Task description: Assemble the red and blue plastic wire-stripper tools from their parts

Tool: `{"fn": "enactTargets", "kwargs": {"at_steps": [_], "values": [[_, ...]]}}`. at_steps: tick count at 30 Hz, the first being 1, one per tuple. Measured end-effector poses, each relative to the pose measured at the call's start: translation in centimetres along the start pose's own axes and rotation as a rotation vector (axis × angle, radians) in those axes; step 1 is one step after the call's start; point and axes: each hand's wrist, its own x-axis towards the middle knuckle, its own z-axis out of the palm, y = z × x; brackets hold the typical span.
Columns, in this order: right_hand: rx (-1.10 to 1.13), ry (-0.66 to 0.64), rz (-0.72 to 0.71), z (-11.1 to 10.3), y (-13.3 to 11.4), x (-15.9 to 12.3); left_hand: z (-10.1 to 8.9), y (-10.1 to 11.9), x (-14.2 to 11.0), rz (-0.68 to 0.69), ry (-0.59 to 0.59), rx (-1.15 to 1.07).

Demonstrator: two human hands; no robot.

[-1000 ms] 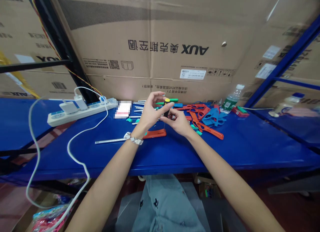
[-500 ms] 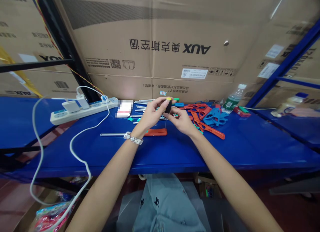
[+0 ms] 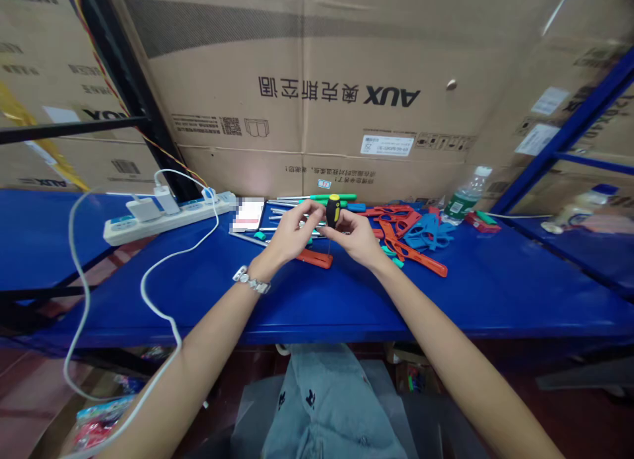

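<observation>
A screwdriver (image 3: pixel 333 211) with a black and yellow handle stands nearly upright, its thin shaft pointing down at the end of an orange-red plastic handle (image 3: pixel 316 258) on the table. My right hand (image 3: pixel 357 238) is closed, thumb and fingers pinching low on the screwdriver. Just left of it, my left hand (image 3: pixel 297 229) has its fingers curled together, tips at the screwdriver handle's side; what they hold, if anything, is hidden. From under my left hand a metal rod (image 3: pixel 247 238) sticks out to the left, seemingly in line with the orange-red handle.
Red cutter-like plastic parts (image 3: pixel 396 228) and blue ones (image 3: pixel 430 232) lie in a pile at right, near a water bottle (image 3: pixel 465 198). Behind my hands are metal rods and a green-handled tool (image 3: pixel 341 197). A power strip (image 3: pixel 183 211) with a white cable is at left.
My left fingers have come down off the top of the screwdriver handle to its left side. The metal rod has swung, its left end now farther back.
</observation>
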Motion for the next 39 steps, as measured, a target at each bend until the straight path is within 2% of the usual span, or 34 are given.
{"fn": "enactTargets", "kwargs": {"at_steps": [5, 7, 10, 14, 17, 23, 27, 34, 39], "values": [[0.169, -0.1, 0.158, 0.2, 0.2, -0.3, -1.8, -2.1, -2.0, 0.069, -0.358, 0.384], [0.176, -0.092, 0.175, 0.3, 0.3, -0.3, -1.7, -2.6, -2.3, 0.07, -0.47, 0.421], [0.194, -0.115, 0.181, -0.1, 0.3, -0.4, -1.5, -2.9, -2.3, 0.089, -0.548, 0.365], [0.256, -0.213, 0.2, -0.9, 0.2, -0.6, -1.5, -2.9, -2.4, 0.058, -0.525, 0.321], [0.251, -0.218, 0.173, -0.9, 0.1, -0.6, -1.5, -2.7, -2.7, 0.007, -0.501, 0.308], [0.165, -0.045, 0.178, 0.8, 0.1, -0.3, -1.1, -2.6, -3.0, -0.077, -0.457, 0.238], [0.142, 0.025, 0.189, 1.6, 0.2, -0.3, -1.1, -2.8, -3.1, -0.099, -0.446, 0.249], [0.16, -0.146, 0.127, 0.5, -0.3, -0.6, -0.8, -2.9, -3.2, -0.075, -0.446, 0.269], [0.105, 0.019, 0.135, 1.0, -0.2, -0.3, -0.6, -2.4, -3.2, -0.079, -0.454, 0.316]]}}
